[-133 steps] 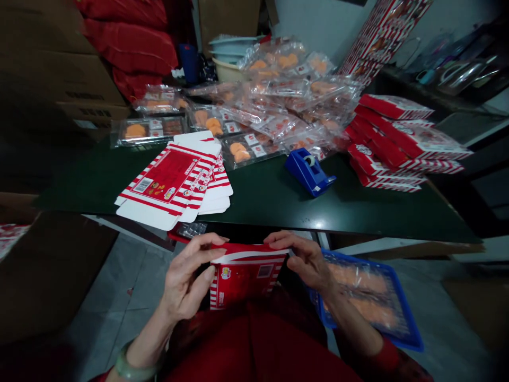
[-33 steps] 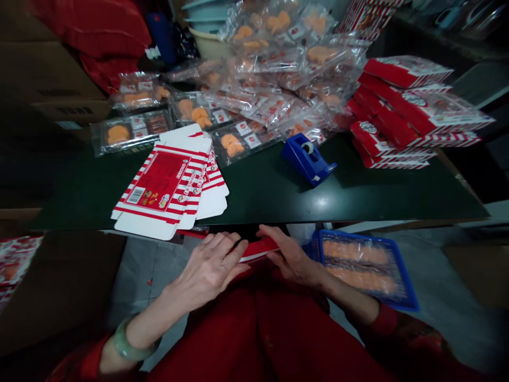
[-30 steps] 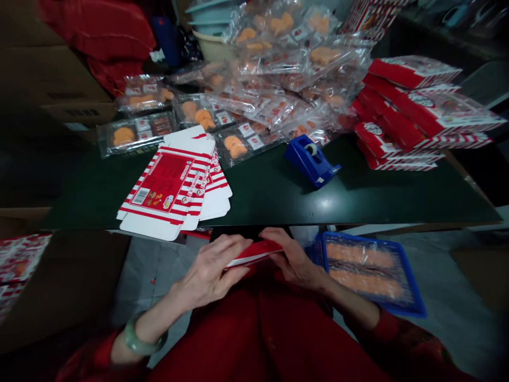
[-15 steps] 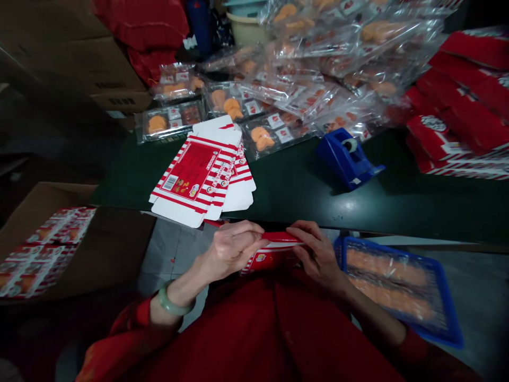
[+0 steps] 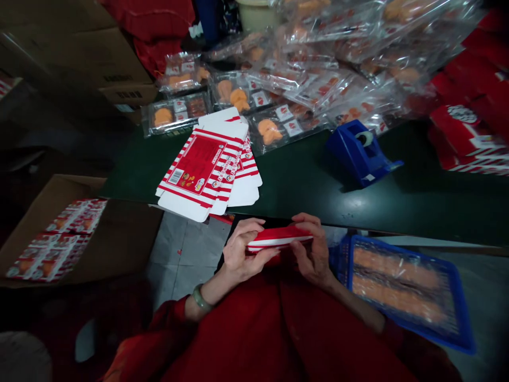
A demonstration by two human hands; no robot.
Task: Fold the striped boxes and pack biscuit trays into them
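Observation:
Both hands hold one red-and-white striped carton (image 5: 278, 238) over my lap, just below the green table's edge. My left hand (image 5: 243, 253) grips its left end, fingers curled round it. Around the carton's right end, the fingers of my right hand (image 5: 312, 253) are wrapped. The carton lies nearly flat, edge toward me. A stack of flat, unfolded striped cartons (image 5: 209, 168) lies on the table in front of my left hand.
A blue tape dispenser (image 5: 360, 154) stands on the green table (image 5: 417, 201). Several clear packs of orange snacks (image 5: 302, 79) pile behind it; closed red cartons (image 5: 469, 138) stack at right. A blue tray (image 5: 464, 334) of wrapped snacks sits by my right knee. A cardboard box (image 5: 51, 239) holds finished cartons at left.
The carton was upright with its flap open; both hands have turned it flat and closed round its ends. My view has shifted left, showing the cardboard box.

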